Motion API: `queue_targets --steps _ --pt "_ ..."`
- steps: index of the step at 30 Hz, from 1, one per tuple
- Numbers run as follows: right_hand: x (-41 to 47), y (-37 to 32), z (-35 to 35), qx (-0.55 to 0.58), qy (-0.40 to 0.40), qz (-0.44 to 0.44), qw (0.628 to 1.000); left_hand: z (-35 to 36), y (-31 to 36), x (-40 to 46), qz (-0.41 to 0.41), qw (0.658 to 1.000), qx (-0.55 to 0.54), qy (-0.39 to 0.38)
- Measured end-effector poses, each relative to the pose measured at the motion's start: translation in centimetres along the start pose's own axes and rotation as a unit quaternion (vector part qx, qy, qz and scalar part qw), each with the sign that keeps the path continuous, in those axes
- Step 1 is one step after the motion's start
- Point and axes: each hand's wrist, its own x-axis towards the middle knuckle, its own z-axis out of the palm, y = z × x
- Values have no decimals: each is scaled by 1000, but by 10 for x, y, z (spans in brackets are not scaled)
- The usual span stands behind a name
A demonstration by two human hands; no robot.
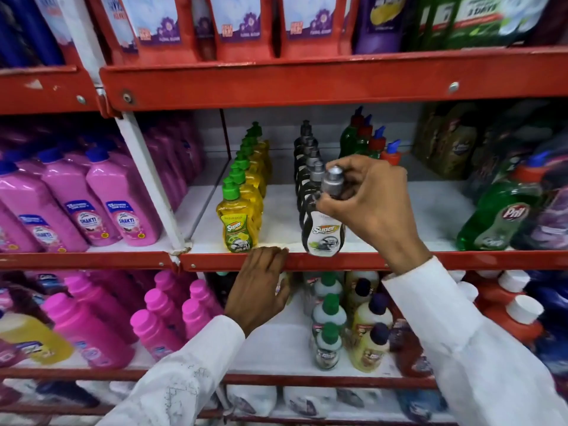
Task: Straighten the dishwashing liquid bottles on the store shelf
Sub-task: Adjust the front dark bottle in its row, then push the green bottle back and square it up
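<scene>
On the middle shelf (399, 210) stand rows of dishwashing liquid bottles running front to back. A yellow row with green caps (238, 224) is at centre-left. A row of dark bottles with silver caps (305, 167) runs beside it. My right hand (372, 198) grips the neck and silver cap of the front dark bottle (324, 236), which stands at the shelf's front edge. My left hand (261, 287) rests with its fingers curled over the red front lip of the shelf (215, 262), holding no bottle. Green bottles with red caps (367, 139) stand further back on the right.
Pink bottles (120, 207) fill the bay to the left. A large green Pril bottle (498, 216) leans at the right. Red pouches (242, 26) hang on the shelf above. Below, small bottles (330, 321) and pink bottles (159, 318) stand close together.
</scene>
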Motion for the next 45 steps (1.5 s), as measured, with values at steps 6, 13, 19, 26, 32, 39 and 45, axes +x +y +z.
queue_targets --steps 6,13,19,26,32,39,45 --pt "28 28 32 -39 -64 -4 997 -1 9 -1 -26 1000 -2 1" --pt "41 42 49 -7 -103 12 995 -3 18 0 -42 999 13 -11" --pt "29 52 39 10 -81 -8 997 7 44 4 1 999 38 -11" --pt "-40 108 -1 -4 143 -7 990 28 78 21 32 999 18 -24" --pt "-60 173 -30 -76 329 86 937 47 108 34 44 997 43 -44" --pt "-36 222 -69 -94 342 197 914 52 112 35 14 998 44 -30" --pt "-18 233 -84 -57 351 197 914 54 113 37 -15 1000 -7 -17"
